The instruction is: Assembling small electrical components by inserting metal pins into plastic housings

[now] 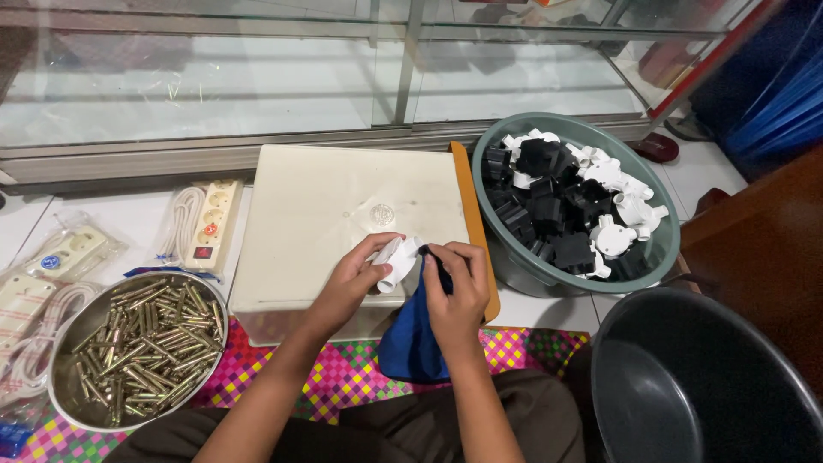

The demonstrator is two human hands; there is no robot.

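My left hand [347,279] holds a white plastic fitting [396,260] — fingers closed around its near end, above the near edge of the cream box lid [334,214] that serves as my surface. My right hand [454,287] pinches a blue cloth [411,339] against the right side of the fitting; the cloth hangs down toward my lap and the chequered mat [360,377]. To the right, a grey-green basin [651,257] carries more fittings, black and white mixed; nearer right stands a dark bucket [686,377], nothing visible in it. To the left, a steel bowl [69,377] holds brass-coloured metal pins, with white power strips [210,223] beyond it. Risk assessment: the fitting is smooth and held only at one end, so pressure from the cloth could twist it out of my left fingers — it would likely drop off the lid edge onto my lap. The hanging cloth could also snag on the fitting's spout and drag it sideways.
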